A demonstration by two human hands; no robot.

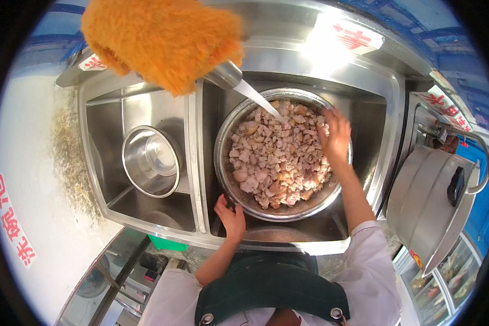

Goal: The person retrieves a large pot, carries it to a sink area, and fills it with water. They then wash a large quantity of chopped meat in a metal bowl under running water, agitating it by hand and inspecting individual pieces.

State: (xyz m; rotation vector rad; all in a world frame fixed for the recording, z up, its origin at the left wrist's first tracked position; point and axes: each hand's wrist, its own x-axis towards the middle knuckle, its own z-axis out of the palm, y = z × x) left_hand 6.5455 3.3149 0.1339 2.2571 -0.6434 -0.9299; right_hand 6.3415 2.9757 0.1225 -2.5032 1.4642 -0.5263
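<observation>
A round stainless steel basin [224, 134] sits in the right-hand sink compartment, filled with small chopped pieces of pale meat [277, 159]. Water [256, 95] streams onto the meat from a metal tap spout [227, 75], whose upper part is hidden under an orange fluffy cover [159, 36]. My right hand [336, 132], slightly blurred, lies over the basin's right rim, thumb side towards the meat; its grip is unclear. My left hand [231, 218] is at the lower left outside of the rim, fingers apart, holding nothing.
In the left sink compartment [106, 163] a smaller steel bowl [132, 163] stands tilted. A large aluminium pot [419, 199] with a black handle leans on its side at the right. A metal divider [197, 163] separates the compartments. Signs with red writing hang around.
</observation>
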